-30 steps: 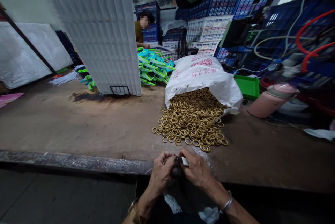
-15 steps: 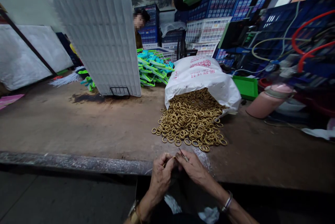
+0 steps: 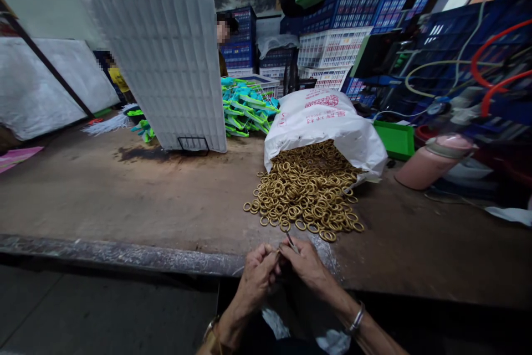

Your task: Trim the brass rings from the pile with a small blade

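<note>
Just past the table's front edge, my two hands meet at the fingertips. My left hand (image 3: 257, 274) is closed in a pinch on a gold-coloured ring, mostly hidden by the fingers. In my right hand (image 3: 310, 269) is a thin pointed metal tool (image 3: 291, 241), its tip sticking up between thumb and fingers; its exact kind is unclear. Right beyond the hands lies a heap of gold-coloured rings (image 3: 305, 191). They spill from the mouth of a white printed sack (image 3: 318, 119) lying on its side.
On the brown table (image 3: 103, 194) stands a pale ribbed panel (image 3: 166, 67) in a black wire stand (image 3: 193, 146). Green and turquoise plastic pieces (image 3: 247, 106) are piled behind it. At right are a green tray (image 3: 394, 140) and a pink bottle (image 3: 432, 161). Two people are partly visible behind.
The view has shifted slightly, so the table things appear a little farther right. My fingers have moved slightly at the pinch, and the metal tool's tip points more upright.
</note>
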The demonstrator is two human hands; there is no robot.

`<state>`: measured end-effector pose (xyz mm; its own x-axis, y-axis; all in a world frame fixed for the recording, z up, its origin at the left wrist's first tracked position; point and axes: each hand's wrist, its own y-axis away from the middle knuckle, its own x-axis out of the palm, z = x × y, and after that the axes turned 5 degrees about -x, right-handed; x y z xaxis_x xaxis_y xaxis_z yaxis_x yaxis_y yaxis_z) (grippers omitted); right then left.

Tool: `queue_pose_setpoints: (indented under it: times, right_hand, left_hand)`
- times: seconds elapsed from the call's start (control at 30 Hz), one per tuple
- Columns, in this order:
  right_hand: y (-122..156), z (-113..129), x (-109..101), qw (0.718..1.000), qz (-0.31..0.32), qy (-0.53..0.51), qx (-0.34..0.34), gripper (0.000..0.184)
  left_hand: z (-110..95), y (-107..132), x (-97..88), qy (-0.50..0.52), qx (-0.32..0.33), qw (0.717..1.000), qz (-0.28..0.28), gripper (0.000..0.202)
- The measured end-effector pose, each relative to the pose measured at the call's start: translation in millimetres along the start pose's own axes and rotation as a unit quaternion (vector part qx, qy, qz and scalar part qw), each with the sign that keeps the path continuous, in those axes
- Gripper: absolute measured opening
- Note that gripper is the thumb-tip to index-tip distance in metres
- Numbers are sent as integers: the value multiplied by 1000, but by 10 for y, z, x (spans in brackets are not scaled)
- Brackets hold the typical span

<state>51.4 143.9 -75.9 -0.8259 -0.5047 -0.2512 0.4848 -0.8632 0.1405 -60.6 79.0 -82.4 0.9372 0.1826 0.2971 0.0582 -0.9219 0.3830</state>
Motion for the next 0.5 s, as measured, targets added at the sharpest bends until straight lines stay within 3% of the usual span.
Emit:
queue_pose_setpoints:
  times: [0.2,0.37,0.5]
  right_hand:
    - [-23,-44,-22,1000,14,22,-14,25]
    - [24,-122,-59,967,13,225,-119,14]
    - [81,-87,-35,936,51,322,-132,31]
  left_hand:
    - [-65,50,16,12,-4,1000,-9,33]
    - [-143,94,33,12,11,999,-49,35]
    - [-140,91,27,-6,43,998,-47,34]
